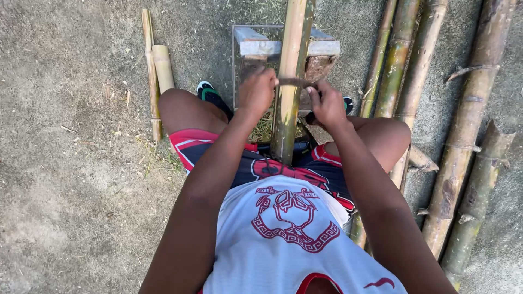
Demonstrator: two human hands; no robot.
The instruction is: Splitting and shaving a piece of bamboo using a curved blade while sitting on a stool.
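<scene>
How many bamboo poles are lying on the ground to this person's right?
5, side by side: three thinner ones nearest the knee, then two thicker ones farther out. Others may lie outside the view.

Both arms stretch straight out ahead, almost parallel. Left hand (257, 91) is curled into a tight fist, knuckles up. Right hand (328, 104) is fisted too, level with the left one, wrists slightly bent down.

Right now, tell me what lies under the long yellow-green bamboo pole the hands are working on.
The yellow-green bamboo pole rests across a grey wooden crossbar of a small stand. Below lie pale shavings on the ground. The pole's lower end is hidden between the person's legs.
</scene>
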